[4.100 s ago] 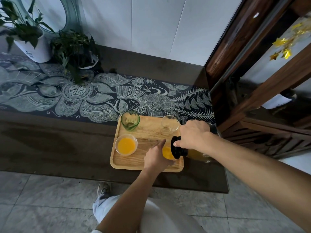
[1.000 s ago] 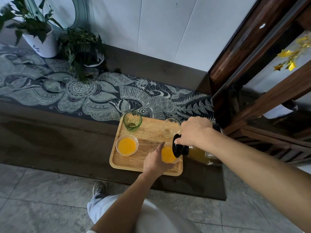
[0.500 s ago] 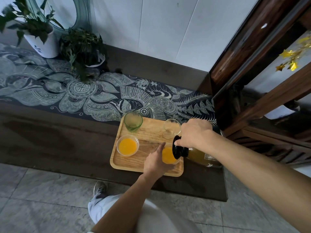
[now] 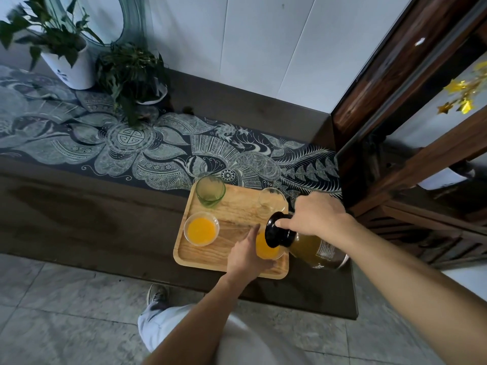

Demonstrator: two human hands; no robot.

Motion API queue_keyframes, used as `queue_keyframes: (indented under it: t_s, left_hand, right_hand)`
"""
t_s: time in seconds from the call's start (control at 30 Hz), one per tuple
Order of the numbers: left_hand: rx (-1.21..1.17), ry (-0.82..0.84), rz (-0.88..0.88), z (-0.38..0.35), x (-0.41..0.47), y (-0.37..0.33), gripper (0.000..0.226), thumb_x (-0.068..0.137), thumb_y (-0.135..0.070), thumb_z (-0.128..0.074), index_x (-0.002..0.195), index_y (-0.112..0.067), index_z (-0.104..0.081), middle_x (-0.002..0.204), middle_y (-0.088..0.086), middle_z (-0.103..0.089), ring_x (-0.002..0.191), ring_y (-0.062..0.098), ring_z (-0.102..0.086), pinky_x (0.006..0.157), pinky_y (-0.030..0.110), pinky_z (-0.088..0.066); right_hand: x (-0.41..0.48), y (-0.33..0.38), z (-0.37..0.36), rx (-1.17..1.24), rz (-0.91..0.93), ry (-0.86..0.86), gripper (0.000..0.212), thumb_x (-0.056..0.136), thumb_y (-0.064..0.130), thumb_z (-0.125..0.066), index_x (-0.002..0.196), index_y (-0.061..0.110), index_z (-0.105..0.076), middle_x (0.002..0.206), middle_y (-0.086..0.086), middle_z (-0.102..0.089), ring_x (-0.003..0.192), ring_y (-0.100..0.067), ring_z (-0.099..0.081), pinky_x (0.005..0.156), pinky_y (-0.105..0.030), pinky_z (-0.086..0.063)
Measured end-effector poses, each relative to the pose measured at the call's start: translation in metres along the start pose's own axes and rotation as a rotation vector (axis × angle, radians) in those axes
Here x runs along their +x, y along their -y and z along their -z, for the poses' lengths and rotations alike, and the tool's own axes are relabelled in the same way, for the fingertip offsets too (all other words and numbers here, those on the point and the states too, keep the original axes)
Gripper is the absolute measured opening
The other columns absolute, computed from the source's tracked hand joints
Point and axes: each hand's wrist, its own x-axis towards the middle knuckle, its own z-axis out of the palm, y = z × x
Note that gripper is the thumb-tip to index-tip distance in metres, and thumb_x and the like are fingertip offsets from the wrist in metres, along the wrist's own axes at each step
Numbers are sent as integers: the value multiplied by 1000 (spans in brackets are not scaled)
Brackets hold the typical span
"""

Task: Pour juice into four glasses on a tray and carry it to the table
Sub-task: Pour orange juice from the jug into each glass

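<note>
A wooden tray (image 4: 237, 212) lies on a dark counter. On it stand a clear glass (image 4: 201, 229) holding orange juice at the near left, an empty green glass (image 4: 210, 191) at the far left and an empty clear glass (image 4: 271, 202) at the far right. My left hand (image 4: 245, 255) grips the near-right glass (image 4: 266, 250), which holds orange juice. My right hand (image 4: 316, 216) grips a juice jug (image 4: 313, 245) with a black top, tilted so its mouth is over that glass.
A patterned dark runner (image 4: 158, 151) covers the counter behind the tray. Two potted plants (image 4: 68, 56) (image 4: 131, 72) stand at the far left. A dark wooden cabinet (image 4: 408, 127) rises at the right. Grey floor tiles (image 4: 66, 312) lie below the counter's front edge.
Over the last four seconds the juice level in the near-right glass has risen. Both hands and the jug keep nearly the same pose; the camera has shifted slightly.
</note>
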Motion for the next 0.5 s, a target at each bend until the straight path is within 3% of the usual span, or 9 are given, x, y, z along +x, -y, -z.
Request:
queue_keyframes:
  t_s: [0.1, 0.23, 0.37, 0.5]
  left_hand:
    - [-3, 10, -5, 1, 0, -1, 114, 67, -38, -88, 158, -27, -19, 145, 2, -56, 128, 30, -55, 97, 39, -50]
    - [-14, 25, -4, 3, 0, 0, 117, 66, -37, -89, 158, -26, -17, 148, 0, -52, 130, 28, -53, 98, 37, -47]
    - [-25, 19, -30, 7, 1, 2, 126, 60, -41, -92, 159, -26, -15, 149, 1, -48, 132, 28, -48, 102, 41, -46]
    - [-47, -36, -67, 17, -6, 4, 118, 61, -59, -84, 157, -28, -23, 147, 3, -49, 125, 26, -55, 97, 47, -50]
  right_hand:
    - [0, -20, -19, 64, -14, -14, 76, 75, 90, -46, 91, 16, -58, 103, -5, -65, 89, -26, -61, 61, -32, -45]
    - [-3, -40, -38, 161, -71, -12, 77, 71, 93, -44, 69, 17, -51, 74, 1, -59, 65, -18, -57, 52, -29, -40]
    - [-8, -57, -57, 232, -90, -27, 83, 65, 98, -43, 64, 16, -53, 64, 1, -58, 60, -19, -57, 50, -29, -40]
    - [-15, -77, -65, 411, -86, -15, 82, 66, 94, -49, 41, 16, -41, 36, 7, -45, 49, -17, -56, 46, -30, -35]
